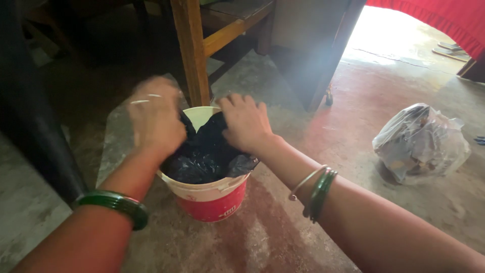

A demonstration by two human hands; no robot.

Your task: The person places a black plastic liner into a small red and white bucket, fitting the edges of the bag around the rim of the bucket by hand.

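At the centre of the frame a small white and red bucket (pixel 212 194) is seen on the concrete floor (pixel 283 237), with a black plastic bag (pixel 204 156) bunched inside it. The bag is judged only partly settled: its folds are heaped above the rim on the near side, while a strip of bare white wall is still exposed at the far side. The right hand (pixel 246 123) is laid flat on the bag, fingers pressed together and slightly curled. The left hand (pixel 154 117) is blurred over the bucket's left rim; whether its fingers are spread or pinching plastic cannot be told. A wooden furniture leg (pixel 192 50) stands just behind the bucket, close to both hands. A clear plastic bag (pixel 419 141) of scraps lies well apart at the right of the frame
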